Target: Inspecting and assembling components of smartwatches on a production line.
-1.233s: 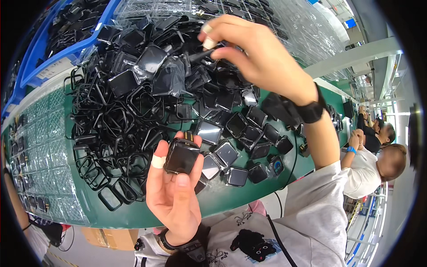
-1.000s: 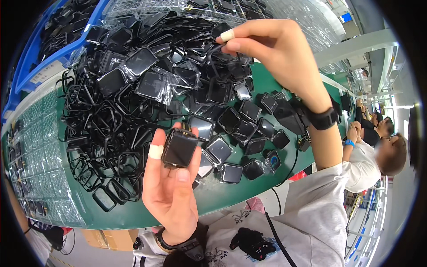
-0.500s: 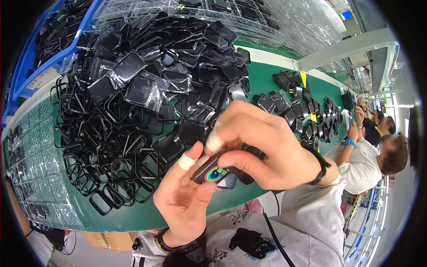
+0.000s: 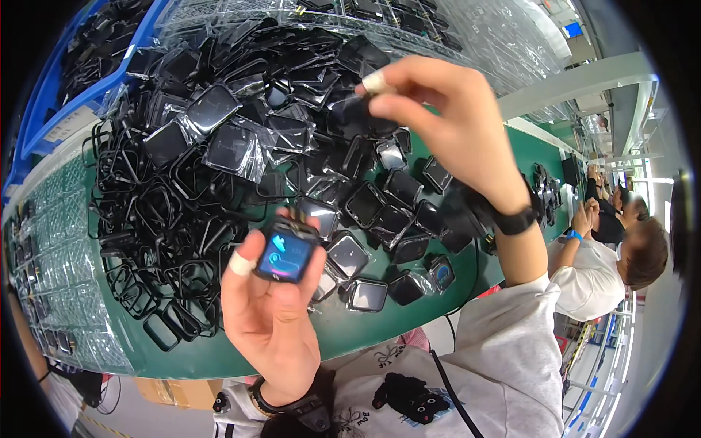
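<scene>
We judged that the tangle of thin black plastic frames (image 4: pixel 193 241), left of the left hand, could snag a fingertip if that hand swept outward. The small black rectangular watch with a lit blue screen (image 4: pixel 286 252) lay in the left hand (image 4: pixel 281 332), and we thought it might tip out, since only fingertips and thumb steadied it and its glassy face looked slippery. Above that hand, the flat black panels in clear plastic film (image 4: pixel 237 150) could slide off one another if brushed. To its right, we felt a drop could scratch the dark square watch units with glossy faces (image 4: pixel 369 296) on the smooth green counter (image 4: pixel 339 339).

We saw the left hand palm up, narrowed around the watch, its fingers pointing away from the body. The right hand (image 4: pixel 449 120) hung above and right of it, bent at the wrist, with thumb and forefinger close together; blur kept us from telling whether they pinched anything.
</scene>
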Demonstrator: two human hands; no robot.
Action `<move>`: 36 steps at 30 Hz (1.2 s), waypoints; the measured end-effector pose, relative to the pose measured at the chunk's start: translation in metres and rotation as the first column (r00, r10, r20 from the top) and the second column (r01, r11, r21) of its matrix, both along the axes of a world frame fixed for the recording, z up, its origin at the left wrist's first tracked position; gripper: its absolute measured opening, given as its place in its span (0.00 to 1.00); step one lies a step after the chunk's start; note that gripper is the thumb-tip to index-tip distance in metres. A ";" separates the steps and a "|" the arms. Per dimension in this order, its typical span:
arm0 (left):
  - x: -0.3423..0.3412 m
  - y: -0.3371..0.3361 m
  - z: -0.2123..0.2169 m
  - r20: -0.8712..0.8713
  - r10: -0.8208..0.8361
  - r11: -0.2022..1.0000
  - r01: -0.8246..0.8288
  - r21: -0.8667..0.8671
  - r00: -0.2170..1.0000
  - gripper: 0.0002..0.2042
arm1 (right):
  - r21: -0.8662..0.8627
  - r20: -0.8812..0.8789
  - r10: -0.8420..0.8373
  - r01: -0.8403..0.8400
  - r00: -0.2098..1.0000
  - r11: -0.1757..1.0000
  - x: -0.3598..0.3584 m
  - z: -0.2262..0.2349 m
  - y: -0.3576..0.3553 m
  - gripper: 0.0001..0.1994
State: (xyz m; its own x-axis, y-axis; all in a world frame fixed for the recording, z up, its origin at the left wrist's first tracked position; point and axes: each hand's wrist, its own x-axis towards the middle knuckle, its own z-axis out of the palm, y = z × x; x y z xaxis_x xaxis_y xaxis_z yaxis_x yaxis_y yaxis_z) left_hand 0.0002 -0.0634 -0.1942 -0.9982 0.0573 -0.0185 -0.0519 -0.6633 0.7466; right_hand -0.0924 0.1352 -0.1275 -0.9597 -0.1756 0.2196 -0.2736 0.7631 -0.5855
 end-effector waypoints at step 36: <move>0.028 0.015 0.012 -0.176 -0.293 0.928 0.324 0.186 0.940 0.32 | -0.053 -0.404 0.386 -0.443 0.829 0.895 0.110 -0.016 -0.003 0.05</move>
State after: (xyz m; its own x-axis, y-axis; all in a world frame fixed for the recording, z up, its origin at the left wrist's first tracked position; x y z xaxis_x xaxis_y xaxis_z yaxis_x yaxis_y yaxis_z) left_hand 0.0283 -0.0484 -0.1823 -0.9216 0.3498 0.1684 -0.1825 -0.7732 0.6073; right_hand 0.0174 0.1326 -0.1430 -0.6427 -0.4790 0.5979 -0.7648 0.4463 -0.4646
